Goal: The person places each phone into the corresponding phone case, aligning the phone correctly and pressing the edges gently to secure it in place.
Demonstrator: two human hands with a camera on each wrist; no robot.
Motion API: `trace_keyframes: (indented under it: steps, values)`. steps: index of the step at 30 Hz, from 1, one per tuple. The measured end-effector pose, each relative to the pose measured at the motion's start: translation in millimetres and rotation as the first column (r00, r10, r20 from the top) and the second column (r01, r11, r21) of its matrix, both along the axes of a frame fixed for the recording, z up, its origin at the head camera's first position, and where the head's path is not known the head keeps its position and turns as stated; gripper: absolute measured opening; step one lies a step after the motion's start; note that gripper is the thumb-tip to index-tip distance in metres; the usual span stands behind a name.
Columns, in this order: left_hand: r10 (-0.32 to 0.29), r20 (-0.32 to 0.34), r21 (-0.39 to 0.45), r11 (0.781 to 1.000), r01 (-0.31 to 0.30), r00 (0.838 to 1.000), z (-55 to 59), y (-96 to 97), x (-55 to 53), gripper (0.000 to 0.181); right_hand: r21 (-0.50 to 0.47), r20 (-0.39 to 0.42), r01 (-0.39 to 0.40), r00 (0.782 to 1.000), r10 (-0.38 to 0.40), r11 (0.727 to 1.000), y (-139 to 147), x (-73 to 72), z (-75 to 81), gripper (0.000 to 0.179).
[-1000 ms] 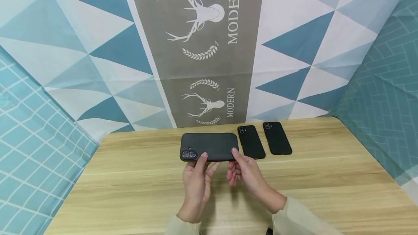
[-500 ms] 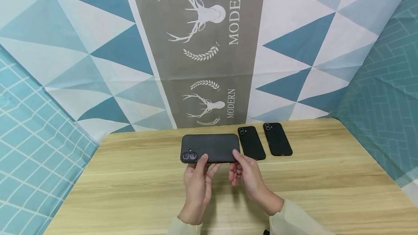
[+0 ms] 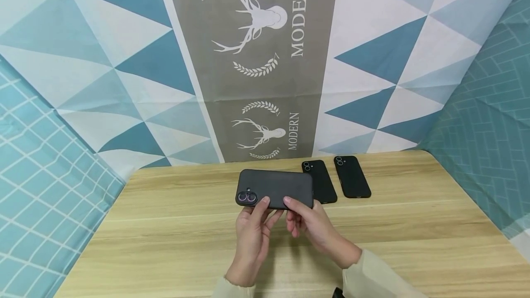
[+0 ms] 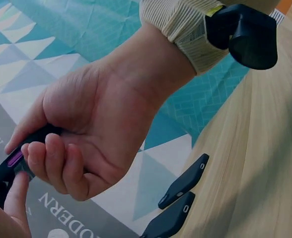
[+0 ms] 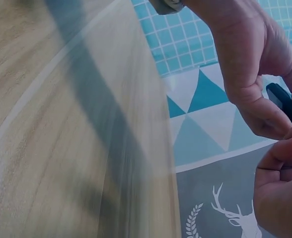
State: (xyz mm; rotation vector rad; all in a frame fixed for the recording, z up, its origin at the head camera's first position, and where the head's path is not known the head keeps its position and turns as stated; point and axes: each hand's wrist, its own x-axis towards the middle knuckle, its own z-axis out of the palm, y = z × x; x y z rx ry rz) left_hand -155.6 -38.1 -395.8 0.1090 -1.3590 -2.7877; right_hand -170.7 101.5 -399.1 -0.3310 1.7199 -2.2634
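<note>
A matt black phone (image 3: 281, 184) with two camera lenses at its left end is held sideways above the table. My left hand (image 3: 251, 239) holds its near long edge, thumb on the back, fingers underneath. My right hand (image 3: 316, 227) pinches the same edge farther right, its thumb on the back and other fingers curled below. In the left wrist view a purple strip shows on the phone's edge (image 4: 15, 158), beside the curled fingers of my right hand (image 4: 94, 126). In the right wrist view, my left hand (image 5: 250, 74) partly hides the phone (image 5: 284, 101).
Two more black phones, a nearer one (image 3: 326, 187) and one to its right (image 3: 352, 177), lie lens side up near the back of the wooden table (image 3: 165, 233). Patterned cloth (image 3: 265, 82) hangs behind, with teal cloth walls on both sides.
The held phone has shifted right and now overlaps the neighbouring phone in the head view. My right thumb has slid left along the phone, closer to my left thumb.
</note>
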Motion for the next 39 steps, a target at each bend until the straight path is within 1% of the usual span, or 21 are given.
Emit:
trace_keyframes:
  steps: [3,6,9,14,17,22,26,29,32,35,39]
  values:
    - [-0.042,-0.007,-0.018,0.999,0.042,0.999,1.0,-4.1,-0.4,0.035,-0.048,-0.014,-0.009,1.0,0.009,0.999,2,0.7,0.6,0.036]
    - [-0.082,-0.02,-0.036,0.996,0.082,0.996,1.9,-9.9,-0.5,0.025,-0.099,-0.016,0.001,1.0,-0.002,0.995,3,1.2,1.4,0.037]
    - [-0.104,-0.052,-0.051,0.994,0.101,0.993,2.1,-15.8,-0.1,0.016,-0.12,-0.012,0.014,1.0,-0.015,0.993,4,1.5,2.8,0.037]
    - [-0.128,-0.111,-0.085,0.989,0.119,0.986,1.5,-22.7,0.4,0.028,-0.123,-0.023,0.004,1.0,-0.007,0.992,6,1.5,3.4,0.035]
    - [-0.135,-0.125,-0.115,0.986,0.121,0.983,1.2,-24.4,0.3,0.032,-0.12,-0.025,0.002,1.0,-0.005,0.993,7,1.3,2.8,0.035]
    - [-0.109,-0.093,-0.164,0.982,0.092,0.99,1.4,-24.9,0.6,0.041,-0.097,-0.024,-0.007,1.0,0.005,0.995,8,1.5,2.2,0.036]
    - [-0.069,-0.064,-0.206,0.977,0.054,0.996,1.3,-23.5,0.8,0.044,-0.057,-0.031,-0.025,0.999,0.024,0.998,9,1.5,1.4,0.037]
    - [-0.039,-0.062,-0.219,0.975,0.025,0.997,1.1,-21.8,1.6,0.044,-0.019,-0.024,-0.036,0.999,0.035,0.999,11,2.1,1.3,0.037]
    - [-0.017,-0.075,-0.219,0.976,0.0,0.997,0.6,-20.5,2.5,0.044,0.017,-0.026,-0.045,0.999,0.045,0.999,13,2.1,2.0,0.036]
    - [-0.005,-0.09,-0.215,0.977,-0.015,0.996,0.0,-20.4,2.9,0.043,0.041,-0.026,-0.019,0.999,0.02,0.999,15,1.4,4.0,0.035]
    - [0.002,-0.098,-0.2,0.98,-0.022,0.995,-0.3,-21.2,3.1,0.041,0.03,-0.016,0.063,0.998,-0.062,0.998,19,0.3,8.1,0.031]
